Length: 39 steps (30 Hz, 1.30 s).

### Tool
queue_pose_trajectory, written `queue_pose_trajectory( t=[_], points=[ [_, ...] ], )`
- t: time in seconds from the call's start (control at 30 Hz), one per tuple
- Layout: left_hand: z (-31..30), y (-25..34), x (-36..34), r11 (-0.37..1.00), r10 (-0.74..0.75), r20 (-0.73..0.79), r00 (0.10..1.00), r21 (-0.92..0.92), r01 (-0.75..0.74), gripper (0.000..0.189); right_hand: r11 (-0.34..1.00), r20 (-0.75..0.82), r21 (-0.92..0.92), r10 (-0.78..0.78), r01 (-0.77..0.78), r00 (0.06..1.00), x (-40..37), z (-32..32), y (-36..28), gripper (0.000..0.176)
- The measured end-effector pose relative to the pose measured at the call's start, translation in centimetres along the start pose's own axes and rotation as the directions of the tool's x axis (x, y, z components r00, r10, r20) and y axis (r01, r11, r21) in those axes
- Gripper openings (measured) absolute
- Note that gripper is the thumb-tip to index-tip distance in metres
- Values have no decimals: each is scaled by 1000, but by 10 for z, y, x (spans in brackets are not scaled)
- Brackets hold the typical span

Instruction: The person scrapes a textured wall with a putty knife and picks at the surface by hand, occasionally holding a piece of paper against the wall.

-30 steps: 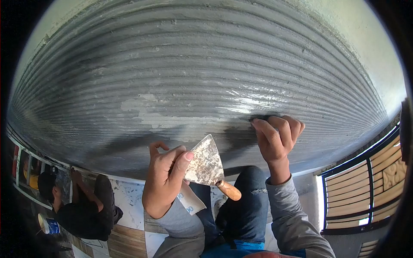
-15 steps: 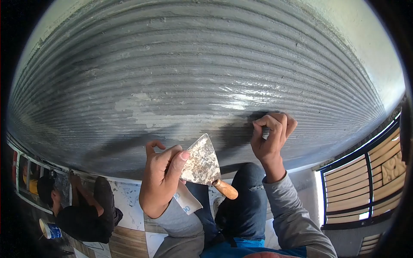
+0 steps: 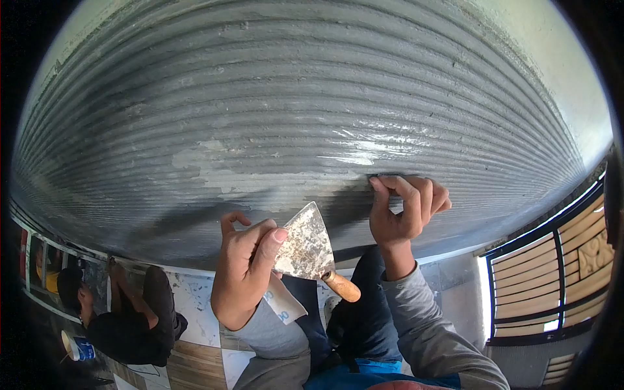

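Holding scraper [image 3: 304, 244], left hand [image 3: 244, 268], near ridged wall [image 3: 279, 97]

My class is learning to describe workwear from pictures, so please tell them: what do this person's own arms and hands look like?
Both arms wear long grey sleeves, creased, reaching about to the wrist; see the left sleeve and right sleeve. The left hand and right hand are bare, without gloves. No watch or ring shows.

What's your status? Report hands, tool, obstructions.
Left hand gripping scraper by its blade, handle free. Right hand at ridged wall, fingers bent, contact unclear. Other person off left, clear of both hands.
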<state>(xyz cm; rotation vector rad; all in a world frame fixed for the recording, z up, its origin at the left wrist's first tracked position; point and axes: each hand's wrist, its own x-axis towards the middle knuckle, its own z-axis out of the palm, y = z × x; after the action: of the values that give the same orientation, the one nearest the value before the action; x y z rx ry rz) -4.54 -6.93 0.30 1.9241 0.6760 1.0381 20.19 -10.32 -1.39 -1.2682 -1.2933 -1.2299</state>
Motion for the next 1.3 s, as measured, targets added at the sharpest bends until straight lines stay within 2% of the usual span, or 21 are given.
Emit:
queue_pose_trajectory(
  t=[0.1, 0.2, 0.27, 0.33, 0.43, 0.53, 0.67, 0.8, 0.87, 0.97, 1.07, 1.1, 1.17, 1.3],
  points=[
    [-2, -1, 0, 1000, -19, 2, 1000, -17, 19, 37, 998, -11, 0, 70, -70, 998, 0, 6, -6, 21],
    [-3, -7, 0, 999, 27, 17, 999, -19, -27, 38, 990, 12, 1, 140, -140, 990, -3, 5, -6, 17],
    [-1, -3, -2, 998, -20, -15, 1000, -53, 19, 37, 984, 29, 3, 177, -177, 984, -4, 2, -7, 16],
    [1, 0, -2, 998, -26, -29, 999, -56, 24, 36, 973, 45, 76, 213, -216, 976, -5, 0, -8, 15],
    [-1, 0, -1, 999, -31, -31, 999, -43, 29, 36, 962, 47, 138, 232, -236, 972, -6, -2, -5, 24],
    [-1, -1, -1, 999, -26, -14, 1000, -31, 26, 36, 957, 81, 170, 225, -236, 971, 3, -9, -7, 25],
    [1, 1, -2, 998, -28, -33, 999, -49, 27, 35, 976, 95, 89, 193, -201, 977, 3, -6, -8, 25],
    [0, -4, -1, 999, 3, -22, 1000, -37, -4, 35, 942, 51, 133, 305, -309, 951, -3, -7, -5, 21],
    [1, -3, -2, 996, -33, -44, 998, -81, 30, 36, 913, 32, 173, 370, -370, 928, -6, -12, -2, 17],
    [0, -13, 0, 999, 49, -27, 998, -19, -50, 37, 938, 56, 184, 290, -295, 956, -7, -18, -2, 20],
    [3, -9, 0, 999, 49, -37, 998, -7, -49, 39, 963, 106, 114, 234, -245, 966, 1, -20, -4, 25],
    [3, -6, 0, 999, 51, -36, 998, -7, -52, 39, 963, 104, 112, 234, -245, 967, 5, -19, -4, 25],
    [3, 1, -1, 999, -36, -27, 999, -38, 35, 40, 960, 126, 57, 264, -273, 956, 10, -17, -7, 29],
    [3, -5, 1, 999, 31, -45, 998, -9, -32, 39, 927, 109, 84, 356, -365, 928, 15, -16, -13, 30]
  ],
)
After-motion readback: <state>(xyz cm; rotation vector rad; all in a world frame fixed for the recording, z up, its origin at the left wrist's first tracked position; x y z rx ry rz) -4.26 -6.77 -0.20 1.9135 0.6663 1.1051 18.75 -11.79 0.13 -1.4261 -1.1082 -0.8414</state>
